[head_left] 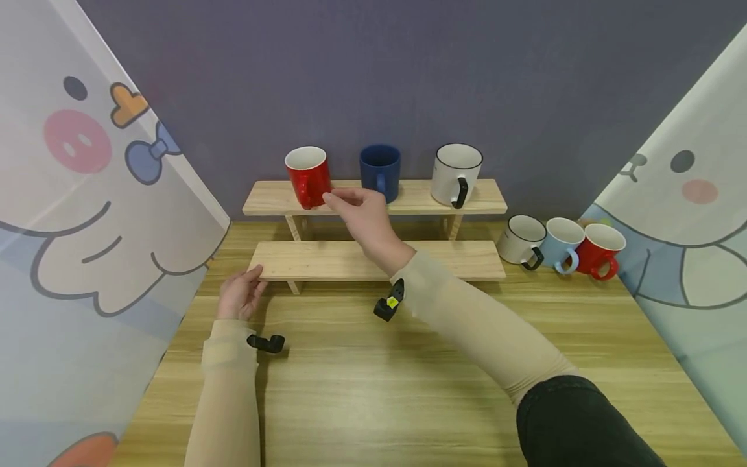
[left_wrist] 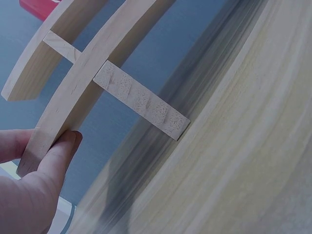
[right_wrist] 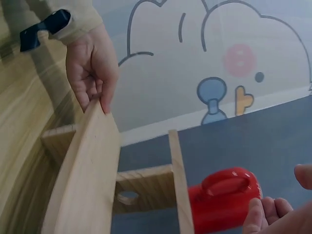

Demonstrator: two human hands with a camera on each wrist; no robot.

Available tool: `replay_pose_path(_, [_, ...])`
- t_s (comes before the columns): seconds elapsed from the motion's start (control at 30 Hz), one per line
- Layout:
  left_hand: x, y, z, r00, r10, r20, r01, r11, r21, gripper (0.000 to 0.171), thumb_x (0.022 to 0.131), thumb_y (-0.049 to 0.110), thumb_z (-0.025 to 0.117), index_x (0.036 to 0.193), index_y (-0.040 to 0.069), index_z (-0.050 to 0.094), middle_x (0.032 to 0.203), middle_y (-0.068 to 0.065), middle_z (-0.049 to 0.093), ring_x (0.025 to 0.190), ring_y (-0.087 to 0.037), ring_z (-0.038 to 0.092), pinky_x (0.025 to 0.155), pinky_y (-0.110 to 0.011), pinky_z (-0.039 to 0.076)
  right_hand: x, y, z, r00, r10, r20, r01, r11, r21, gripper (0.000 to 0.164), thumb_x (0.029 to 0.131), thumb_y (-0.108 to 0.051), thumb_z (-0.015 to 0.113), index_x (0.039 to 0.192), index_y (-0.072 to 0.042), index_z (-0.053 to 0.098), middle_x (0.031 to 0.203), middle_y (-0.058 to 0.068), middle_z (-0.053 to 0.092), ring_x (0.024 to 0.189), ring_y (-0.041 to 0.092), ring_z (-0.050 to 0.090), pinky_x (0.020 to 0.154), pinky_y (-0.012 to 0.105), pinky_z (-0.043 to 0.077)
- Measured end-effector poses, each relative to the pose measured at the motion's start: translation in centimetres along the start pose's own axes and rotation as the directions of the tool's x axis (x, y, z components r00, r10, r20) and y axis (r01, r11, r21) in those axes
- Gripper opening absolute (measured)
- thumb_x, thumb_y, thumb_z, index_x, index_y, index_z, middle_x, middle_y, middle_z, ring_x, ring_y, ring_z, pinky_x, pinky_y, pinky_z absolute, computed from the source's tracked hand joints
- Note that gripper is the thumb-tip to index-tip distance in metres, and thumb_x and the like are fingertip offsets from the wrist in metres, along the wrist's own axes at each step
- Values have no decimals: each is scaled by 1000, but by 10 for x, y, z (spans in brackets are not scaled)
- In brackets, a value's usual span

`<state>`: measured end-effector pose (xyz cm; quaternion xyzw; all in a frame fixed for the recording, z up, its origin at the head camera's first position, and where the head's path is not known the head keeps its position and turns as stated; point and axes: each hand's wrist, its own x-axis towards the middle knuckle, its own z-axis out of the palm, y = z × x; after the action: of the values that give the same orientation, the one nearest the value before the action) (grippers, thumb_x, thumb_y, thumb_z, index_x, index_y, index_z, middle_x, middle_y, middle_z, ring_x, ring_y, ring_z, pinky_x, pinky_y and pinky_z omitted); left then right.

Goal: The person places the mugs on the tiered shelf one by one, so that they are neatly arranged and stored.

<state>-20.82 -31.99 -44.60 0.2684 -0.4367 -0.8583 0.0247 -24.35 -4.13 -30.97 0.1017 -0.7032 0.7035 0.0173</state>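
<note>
A two-tier wooden shelf (head_left: 327, 261) stands against the back wall. My left hand (head_left: 238, 295) pinches the left end of its lower board, thumb on one face and fingers on the other in the left wrist view. On the upper board a red mug (head_left: 309, 178) sits at left, its handle facing me. My right hand (head_left: 369, 220) reaches over the lower board, fingertips at the red mug's right side; the right wrist view has the thumb apart from it. A dark blue mug (head_left: 373, 185) and a white mug (head_left: 454, 170) with black handle stand farther right.
Right of the shelf, on the wooden table (head_left: 373, 389), stand another white mug (head_left: 519, 239) with a black handle, a light blue mug (head_left: 559, 241) and a second red mug (head_left: 596, 248), close together. Cartoon-printed panels (head_left: 117, 246) flank both sides.
</note>
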Motion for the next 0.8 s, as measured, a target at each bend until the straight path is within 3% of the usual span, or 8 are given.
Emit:
replay_pose_path(0.47, [2, 0, -2, 1000, 1, 7, -1, 1000, -4, 27, 99, 0, 66, 119, -2, 48, 86, -8, 68, 74, -12, 70, 79, -16, 56, -28, -6, -69, 993, -92, 77, 92, 996, 0, 33, 96, -23, 76, 121, -3, 71, 115, 7, 70, 107, 21, 65, 96, 34, 54])
replay_pose_path(0.67, [2, -1, -1, 1000, 5, 12, -4, 1000, -4, 26, 99, -1, 66, 118, -1, 48, 87, -9, 68, 76, -13, 71, 80, -16, 56, -44, -3, -102, 991, -106, 82, 109, 993, -37, 37, 96, -21, 76, 124, 3, 68, 115, 9, 70, 107, 23, 66, 97, 37, 54])
replay_pose_path(0.8, [3, -2, -1, 1000, 0, 13, 0, 1000, -13, 27, 99, -1, 66, 119, -1, 47, 89, -9, 68, 79, -14, 71, 83, -17, 55, -52, -1, -121, 995, -88, 53, 91, 994, -58, 37, 96, -23, 77, 123, 1, 69, 117, 10, 69, 108, 23, 65, 97, 36, 54])
